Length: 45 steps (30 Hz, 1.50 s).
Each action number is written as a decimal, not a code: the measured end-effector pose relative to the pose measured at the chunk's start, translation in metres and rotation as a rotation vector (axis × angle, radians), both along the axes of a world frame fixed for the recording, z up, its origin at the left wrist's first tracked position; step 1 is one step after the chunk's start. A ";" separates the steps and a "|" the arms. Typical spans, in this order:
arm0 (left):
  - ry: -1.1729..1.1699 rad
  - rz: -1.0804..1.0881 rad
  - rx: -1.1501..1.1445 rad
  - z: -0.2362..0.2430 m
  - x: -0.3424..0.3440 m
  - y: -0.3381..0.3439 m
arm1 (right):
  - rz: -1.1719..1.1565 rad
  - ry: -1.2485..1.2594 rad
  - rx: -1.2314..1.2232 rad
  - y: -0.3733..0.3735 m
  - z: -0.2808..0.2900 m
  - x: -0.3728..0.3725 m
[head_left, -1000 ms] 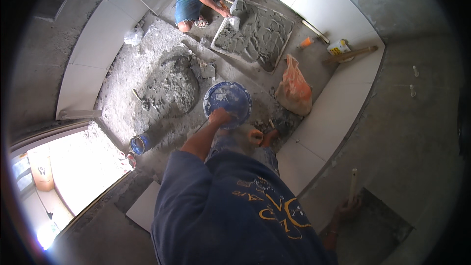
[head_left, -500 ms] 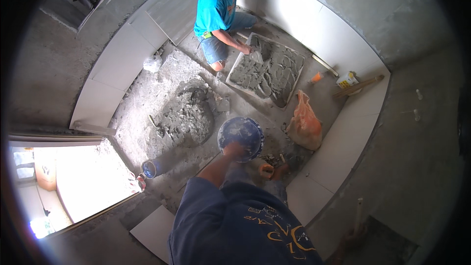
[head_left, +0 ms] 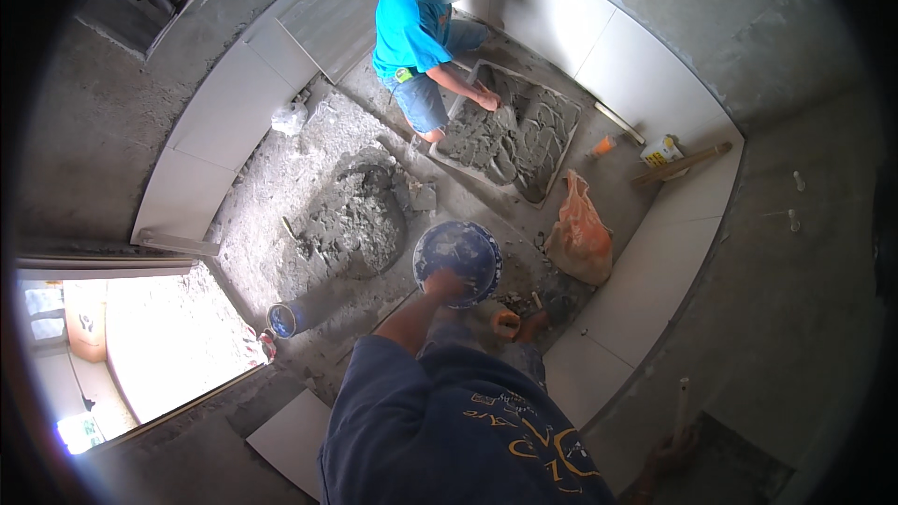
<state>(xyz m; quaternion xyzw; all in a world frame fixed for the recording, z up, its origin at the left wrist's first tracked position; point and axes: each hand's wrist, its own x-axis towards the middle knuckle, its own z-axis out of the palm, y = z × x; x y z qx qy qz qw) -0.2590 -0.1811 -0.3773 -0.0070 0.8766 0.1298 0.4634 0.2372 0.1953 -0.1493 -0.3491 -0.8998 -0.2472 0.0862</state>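
My left hand (head_left: 446, 286) reaches down to a blue bucket (head_left: 460, 254) and looks closed at its near rim, though its fingers are only partly visible. Grey-white residue coats the bucket's inside. In the dim lower right, my right hand (head_left: 670, 456) is wrapped around a pale stick-like handle (head_left: 683, 402) that points upward. A dark flat panel (head_left: 739, 458) lies beside that hand; whether it joins the handle I cannot tell. Close to my foot is an orange-mouthed container (head_left: 505, 323).
Across from me a co-worker in a turquoise shirt (head_left: 409, 23) kneels by a tray (head_left: 559, 173) of wet mortar. A mortar heap (head_left: 360, 215) lies left of the bucket, and an orange bag (head_left: 582, 234) right. A blue-rimmed cylinder (head_left: 282, 320) stands beside the bright doorway (head_left: 168, 346).
The co-worker's hand has moved right over the mortar in the tray, and their body leans slightly closer. My hands and the bucket stay nearly where they were.
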 end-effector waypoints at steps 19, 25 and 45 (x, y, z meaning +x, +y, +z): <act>0.064 0.027 0.011 -0.031 0.005 -0.003 | 0.028 0.024 0.044 0.001 -0.002 -0.005; 0.024 0.013 -0.004 -0.015 0.004 0.000 | 0.090 0.044 0.004 -0.004 0.007 -0.013; 0.019 0.043 -0.012 -0.002 0.005 0.004 | -0.113 -0.057 -0.046 0.002 0.000 0.001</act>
